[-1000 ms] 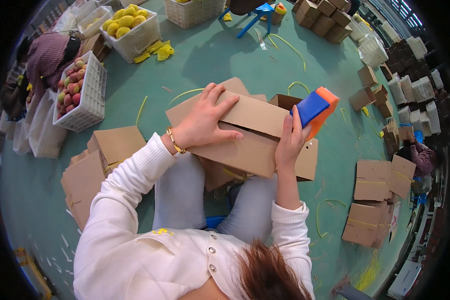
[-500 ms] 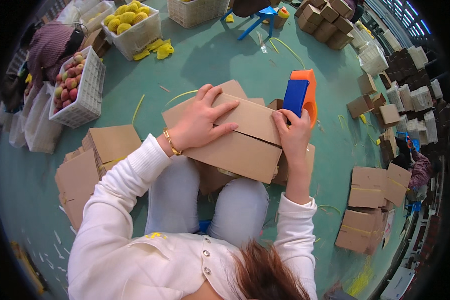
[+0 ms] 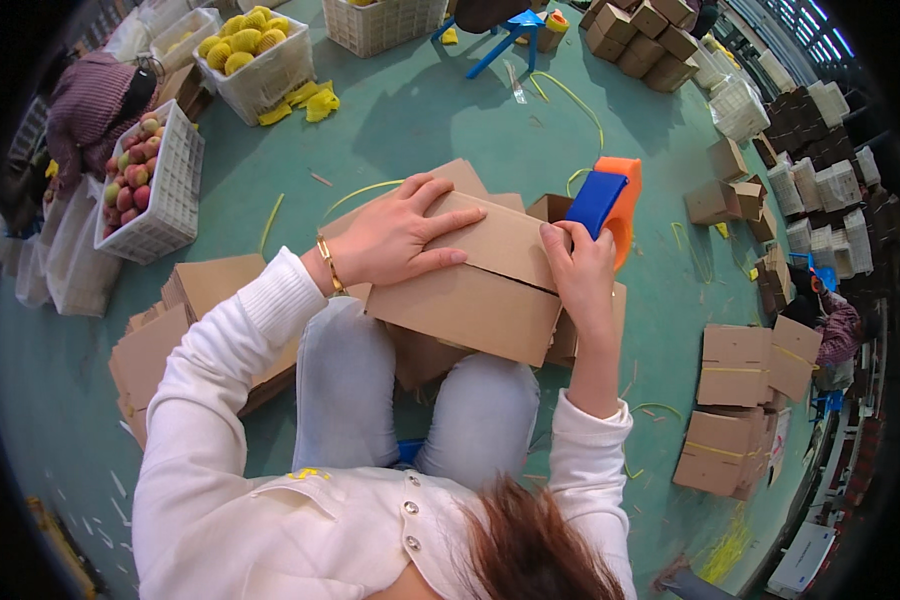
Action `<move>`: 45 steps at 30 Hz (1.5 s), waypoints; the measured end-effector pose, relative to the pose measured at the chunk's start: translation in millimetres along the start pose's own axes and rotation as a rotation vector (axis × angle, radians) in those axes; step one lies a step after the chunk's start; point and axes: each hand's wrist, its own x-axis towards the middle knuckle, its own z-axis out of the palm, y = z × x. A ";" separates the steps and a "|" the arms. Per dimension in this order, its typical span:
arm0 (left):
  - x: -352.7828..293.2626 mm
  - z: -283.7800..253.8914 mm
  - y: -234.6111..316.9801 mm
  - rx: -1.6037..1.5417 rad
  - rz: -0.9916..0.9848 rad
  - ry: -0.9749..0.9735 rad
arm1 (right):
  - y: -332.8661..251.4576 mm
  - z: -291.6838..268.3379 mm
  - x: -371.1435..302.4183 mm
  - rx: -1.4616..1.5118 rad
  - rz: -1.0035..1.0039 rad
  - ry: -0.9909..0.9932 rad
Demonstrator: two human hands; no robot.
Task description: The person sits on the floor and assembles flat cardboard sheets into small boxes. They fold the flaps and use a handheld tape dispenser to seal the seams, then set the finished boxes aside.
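Note:
A brown cardboard box (image 3: 465, 315) rests over my knees, its two flaps folded down with a narrow dark gap between them. Spread across the far flap, my left hand (image 3: 400, 235) presses it flat and holds nothing. At the box's right end, my right hand (image 3: 582, 265) grips a blue and orange tape dispenser (image 3: 610, 208), its thumb by the end of the gap. The dispenser stands against the right side of the box. My fingers hide its handle, and I cannot make out any tape on the flaps.
Flattened cartons (image 3: 155, 350) lie left of my legs, and tied carton bundles (image 3: 735, 370) lie right. A white crate of apples (image 3: 175, 215) and a crate of yellow net-wrapped fruit (image 3: 270, 85) stand far left. A blue stool (image 3: 505, 45) stands ahead. Yellow straps (image 3: 575, 100) litter the green floor.
The tape dispenser has tilted over to the right and dropped slightly nearer the box's end. My left hand stays flat on the flap. The view has shifted a little.

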 end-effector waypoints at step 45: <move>7.0 22.0 17.9 0.111 -0.017 0.160 | 46.5 -37.4 -58.4 1.706 0.253 -0.053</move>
